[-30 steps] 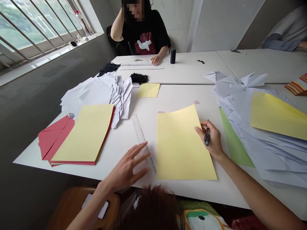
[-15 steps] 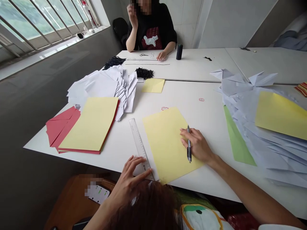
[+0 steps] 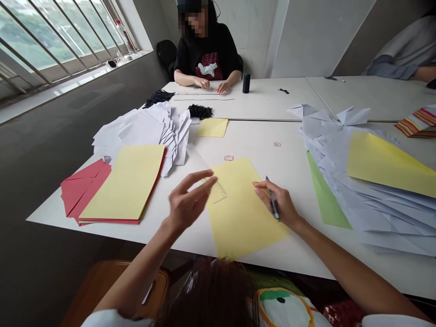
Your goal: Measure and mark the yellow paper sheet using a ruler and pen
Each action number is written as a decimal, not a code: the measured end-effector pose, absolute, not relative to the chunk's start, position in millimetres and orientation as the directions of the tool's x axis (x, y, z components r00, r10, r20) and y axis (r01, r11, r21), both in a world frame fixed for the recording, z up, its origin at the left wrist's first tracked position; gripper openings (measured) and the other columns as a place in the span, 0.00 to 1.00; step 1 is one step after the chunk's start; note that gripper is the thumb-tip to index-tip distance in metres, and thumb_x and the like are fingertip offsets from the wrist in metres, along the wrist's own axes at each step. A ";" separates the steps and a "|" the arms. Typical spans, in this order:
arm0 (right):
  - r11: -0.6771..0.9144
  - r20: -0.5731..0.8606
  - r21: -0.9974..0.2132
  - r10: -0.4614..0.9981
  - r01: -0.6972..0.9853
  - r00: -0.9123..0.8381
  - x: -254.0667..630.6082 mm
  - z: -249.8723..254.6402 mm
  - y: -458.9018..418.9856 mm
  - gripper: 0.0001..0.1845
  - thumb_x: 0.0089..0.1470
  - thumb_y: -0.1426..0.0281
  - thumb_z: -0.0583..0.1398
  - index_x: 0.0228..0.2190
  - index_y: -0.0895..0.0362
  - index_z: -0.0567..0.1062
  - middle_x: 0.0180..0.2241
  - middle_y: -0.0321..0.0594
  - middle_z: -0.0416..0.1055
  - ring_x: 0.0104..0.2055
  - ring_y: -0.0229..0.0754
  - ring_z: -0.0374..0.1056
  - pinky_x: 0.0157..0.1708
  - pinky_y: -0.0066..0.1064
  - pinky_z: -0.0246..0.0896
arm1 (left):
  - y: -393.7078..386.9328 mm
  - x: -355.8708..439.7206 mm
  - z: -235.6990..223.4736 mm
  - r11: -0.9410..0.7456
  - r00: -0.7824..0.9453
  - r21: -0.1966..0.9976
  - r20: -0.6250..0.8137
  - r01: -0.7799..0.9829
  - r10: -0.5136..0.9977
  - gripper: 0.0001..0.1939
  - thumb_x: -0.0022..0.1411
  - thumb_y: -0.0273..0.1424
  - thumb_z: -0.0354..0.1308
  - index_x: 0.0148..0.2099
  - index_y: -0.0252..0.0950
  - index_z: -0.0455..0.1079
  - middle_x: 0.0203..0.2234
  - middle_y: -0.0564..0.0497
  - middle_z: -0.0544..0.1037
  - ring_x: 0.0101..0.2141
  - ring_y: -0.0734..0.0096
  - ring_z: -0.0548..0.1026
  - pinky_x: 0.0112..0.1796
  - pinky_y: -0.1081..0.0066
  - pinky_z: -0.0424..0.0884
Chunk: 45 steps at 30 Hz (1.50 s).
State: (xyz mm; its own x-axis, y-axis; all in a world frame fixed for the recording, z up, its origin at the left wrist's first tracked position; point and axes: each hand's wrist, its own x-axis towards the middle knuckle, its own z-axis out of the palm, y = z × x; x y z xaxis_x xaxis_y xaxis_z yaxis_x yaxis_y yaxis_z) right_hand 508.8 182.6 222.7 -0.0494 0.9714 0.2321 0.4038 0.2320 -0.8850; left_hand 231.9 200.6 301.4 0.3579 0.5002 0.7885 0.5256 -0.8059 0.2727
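In my left hand (image 3: 189,200) a clear plastic ruler (image 3: 218,191) is pinched between thumb and fingers, raised and tilted above the table. Its near end overlaps the left edge of a yellow sheet of paper (image 3: 241,218), and its far end is blurred. My right hand (image 3: 281,200) rests at the right side of that sheet, with a pen (image 3: 273,202) held in the fingers, its tip pointing away from me. The yellow sheet lies flat and slanted in front of me.
At left lie a stack of yellow paper (image 3: 124,186), red sheets (image 3: 85,186) and a heap of white folded paper (image 3: 132,127). More white paper (image 3: 391,213), a green sheet (image 3: 327,195) and yellow paper (image 3: 388,159) are at right. A co-worker (image 3: 211,54) sits opposite.
My left hand has lifted the ruler off the table and moved it up and away from me. My right hand stays on the sheet with the pen. The co-worker's raised hand has come down.
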 end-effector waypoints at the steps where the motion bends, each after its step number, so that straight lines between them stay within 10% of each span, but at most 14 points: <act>1: 0.176 0.177 -0.947 0.984 0.270 -0.021 511.8 227.2 184.6 0.14 0.62 0.55 0.59 0.41 0.51 0.77 0.47 0.43 0.79 0.48 0.49 0.75 0.52 0.45 0.68 | 203.2 249.4 299.4 -0.825 0.383 0.266 0.786 0.499 0.485 0.25 0.63 0.18 0.58 0.56 0.49 0.73 0.50 0.50 0.78 0.48 0.68 0.79 0.44 0.66 0.81; 6: -0.089 -0.076 -0.980 0.994 -0.179 -0.078 528.8 243.5 193.3 0.23 0.59 0.48 0.59 0.42 0.53 0.78 0.39 0.44 0.82 0.42 0.48 0.78 0.48 0.44 0.72 | 189.6 319.9 265.8 -0.870 0.555 0.269 0.683 0.413 0.475 0.17 0.68 0.20 0.51 0.54 0.38 0.73 0.49 0.42 0.77 0.52 0.63 0.75 0.45 0.64 0.79; 17: -0.181 -0.159 -0.956 0.981 -0.231 -0.109 534.6 241.5 194.6 0.20 0.48 0.63 0.71 0.43 0.52 0.76 0.44 0.44 0.81 0.35 0.41 0.76 0.44 0.39 0.72 | 172.1 314.7 240.9 -0.894 0.733 0.322 0.518 0.311 0.442 0.25 0.67 0.22 0.49 0.64 0.39 0.63 0.66 0.37 0.59 0.67 0.55 0.58 0.59 0.53 0.70; 21: -0.093 -0.088 -0.991 0.995 -0.092 -0.050 559.7 253.1 200.6 0.13 0.48 0.65 0.70 0.36 0.54 0.75 0.38 0.42 0.81 0.35 0.41 0.75 0.41 0.37 0.70 | 186.6 287.4 239.8 -0.734 0.673 0.420 0.315 0.533 0.669 0.30 0.69 0.38 0.55 0.69 0.40 0.56 0.67 0.35 0.59 0.66 0.49 0.60 0.59 0.45 0.68; 25: 0.030 0.017 -0.981 0.997 0.192 -0.073 575.7 261.9 202.2 0.06 0.52 0.69 0.64 0.34 0.54 0.75 0.36 0.40 0.79 0.36 0.41 0.72 0.38 0.35 0.67 | 187.2 266.9 238.1 -0.792 0.829 0.376 0.100 0.481 0.550 0.38 0.66 0.49 0.56 0.71 0.37 0.55 0.70 0.34 0.54 0.69 0.42 0.51 0.64 0.40 0.55; 32: 0.186 0.133 -0.762 0.982 0.620 -0.131 569.1 242.0 207.4 0.03 0.55 0.69 0.59 0.33 0.52 0.73 0.26 0.32 0.71 0.23 0.35 0.59 0.27 0.30 0.55 | 173.4 248.2 245.8 -0.843 0.926 0.446 0.078 0.300 0.370 0.34 0.63 0.44 0.59 0.67 0.37 0.61 0.70 0.38 0.53 0.70 0.48 0.51 0.67 0.45 0.50; 41: 0.437 0.376 -0.428 0.882 0.791 -0.284 576.2 227.6 221.6 0.08 0.56 0.69 0.63 0.40 0.52 0.76 0.41 0.43 0.76 0.43 0.49 0.70 0.49 0.43 0.64 | 157.2 255.2 242.5 -0.834 0.895 0.374 0.021 0.405 0.445 0.25 0.68 0.44 0.53 0.61 0.35 0.64 0.69 0.37 0.57 0.70 0.48 0.52 0.68 0.46 0.49; 45: 0.425 0.458 -0.324 0.852 0.845 -0.252 559.0 226.5 214.3 0.08 0.59 0.71 0.61 0.41 0.54 0.77 0.36 0.44 0.75 0.37 0.48 0.69 0.44 0.41 0.66 | 155.5 258.8 239.4 -0.827 0.877 0.355 0.041 0.435 0.479 0.21 0.70 0.43 0.50 0.58 0.36 0.65 0.67 0.38 0.60 0.69 0.50 0.54 0.68 0.46 0.49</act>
State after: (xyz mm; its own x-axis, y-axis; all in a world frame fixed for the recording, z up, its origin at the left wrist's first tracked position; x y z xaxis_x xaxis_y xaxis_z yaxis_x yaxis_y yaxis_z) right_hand 559.0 214.3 226.5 -0.2524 0.8522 0.4583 0.8453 0.4247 -0.3241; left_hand 258.8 155.5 239.4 0.8769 0.4789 0.0407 0.4354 -0.8274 0.3547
